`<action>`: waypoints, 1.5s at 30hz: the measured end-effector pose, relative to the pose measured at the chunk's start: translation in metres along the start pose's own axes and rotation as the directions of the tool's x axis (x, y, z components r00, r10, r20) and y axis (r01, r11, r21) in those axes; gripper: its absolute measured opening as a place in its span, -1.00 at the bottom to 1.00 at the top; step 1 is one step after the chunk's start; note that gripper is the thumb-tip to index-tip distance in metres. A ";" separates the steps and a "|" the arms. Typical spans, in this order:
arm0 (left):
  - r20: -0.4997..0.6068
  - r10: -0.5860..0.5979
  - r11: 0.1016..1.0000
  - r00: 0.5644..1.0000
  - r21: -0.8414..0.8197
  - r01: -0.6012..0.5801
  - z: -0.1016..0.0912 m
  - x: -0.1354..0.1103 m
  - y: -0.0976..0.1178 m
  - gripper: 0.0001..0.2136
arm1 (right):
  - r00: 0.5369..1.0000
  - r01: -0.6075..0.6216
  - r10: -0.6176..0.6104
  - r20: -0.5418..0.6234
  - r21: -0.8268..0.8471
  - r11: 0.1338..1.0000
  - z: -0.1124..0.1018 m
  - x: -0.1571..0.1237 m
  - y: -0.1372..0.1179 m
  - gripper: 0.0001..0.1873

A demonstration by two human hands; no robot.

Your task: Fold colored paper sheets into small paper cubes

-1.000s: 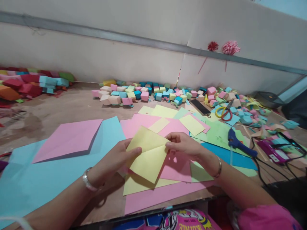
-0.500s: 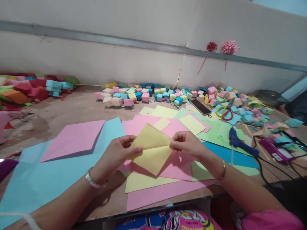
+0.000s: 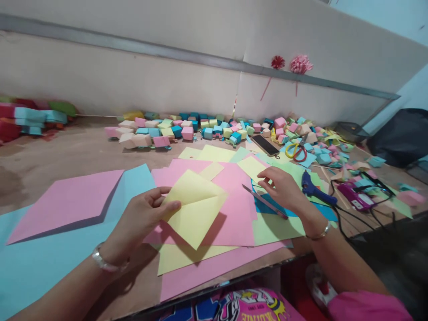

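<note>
My left hand [image 3: 147, 214] pinches the left corner of a yellow square sheet of paper [image 3: 200, 200], thumb on top. The sheet has a crease across its middle and is held above a stack of pink paper [image 3: 236, 191]. My right hand [image 3: 279, 187] is off the sheet, fingers loosely bent and a little apart, holding nothing visible. It hovers over a smaller pale yellow paper [image 3: 249, 167]. Just below it lies a slim knife [image 3: 265, 201] with a pointed grey blade, across the pink and blue papers.
Folded paper boxes [image 3: 187, 133] in several colours line the wall. A phone [image 3: 265, 146], scissors [image 3: 296, 152], a blue glue gun [image 3: 317, 191] with a black cord, and a purple device [image 3: 356, 194] are at the right. Large pink [image 3: 70, 198] and light-blue sheets [image 3: 56, 258] lie left.
My right hand has let go of the yellow sheet and moved right. The left hand keeps its hold on it. The knife now shows on the papers. The view has turned rightward.
</note>
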State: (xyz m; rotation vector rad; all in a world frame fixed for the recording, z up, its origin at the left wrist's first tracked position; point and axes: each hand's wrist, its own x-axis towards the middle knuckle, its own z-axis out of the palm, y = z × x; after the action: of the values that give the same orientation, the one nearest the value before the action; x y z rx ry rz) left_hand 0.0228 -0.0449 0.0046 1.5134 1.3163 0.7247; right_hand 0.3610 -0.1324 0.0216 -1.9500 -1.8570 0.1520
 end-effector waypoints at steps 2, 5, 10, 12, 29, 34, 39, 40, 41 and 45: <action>0.045 -0.026 0.999 0.999 0.021 0.026 -0.001 0.001 -0.001 -0.52 | 0.993 -0.061 0.077 0.091 -0.165 0.984 -0.001 -0.006 0.007 -0.82; 0.103 -0.019 1.000 0.995 0.013 0.017 0.000 0.002 -0.003 -0.57 | 0.954 -0.078 0.162 0.251 -0.316 0.946 0.005 -0.016 0.011 -0.84; 0.128 0.099 0.994 0.987 0.025 -0.103 0.005 0.006 -0.007 -0.65 | 0.937 -0.039 0.137 0.320 -0.295 0.955 0.017 -0.028 0.015 -0.96; 0.099 0.193 0.978 0.976 0.056 -0.200 0.007 0.006 -0.008 -0.70 | 0.945 -0.008 0.099 0.313 -0.279 0.960 0.019 -0.032 0.014 -0.94; 0.088 0.618 0.721 0.781 0.332 -0.608 0.003 0.004 -0.019 -0.89 | 0.938 0.346 -0.338 -0.076 0.234 0.909 0.021 -0.041 -0.006 -0.73; 0.147 0.608 0.719 0.780 0.316 -0.619 0.003 0.005 -0.017 -0.93 | 0.917 0.398 -0.390 -0.083 0.216 0.891 0.023 -0.037 -0.008 -0.60; 0.108 0.511 0.811 0.853 0.269 -0.520 0.003 0.001 -0.006 -0.86 | 0.909 0.409 -0.395 -0.136 0.100 0.907 0.022 -0.033 -0.014 -0.59; 0.101 0.485 0.830 0.868 0.258 -0.494 0.002 0.001 -0.004 -0.86 | 0.909 0.405 -0.393 -0.140 0.075 0.911 0.021 -0.033 -0.016 -0.60; 0.098 0.469 0.842 0.878 0.249 -0.478 0.001 0.001 -0.004 -0.85 | 0.907 0.407 -0.396 -0.144 0.051 0.912 0.020 -0.033 -0.019 -0.61; 0.102 0.444 0.861 0.890 0.227 -0.455 -0.003 0.001 -0.003 -0.83 | 0.896 0.423 -0.424 -0.134 -0.041 0.905 0.017 -0.034 -0.026 -0.62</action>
State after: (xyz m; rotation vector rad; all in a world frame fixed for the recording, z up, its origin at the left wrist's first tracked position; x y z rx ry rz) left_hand 0.0188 -0.0430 0.0029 2.0670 1.0493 0.8325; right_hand 0.3271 -0.1614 0.0085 -1.4706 -2.1351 -0.1277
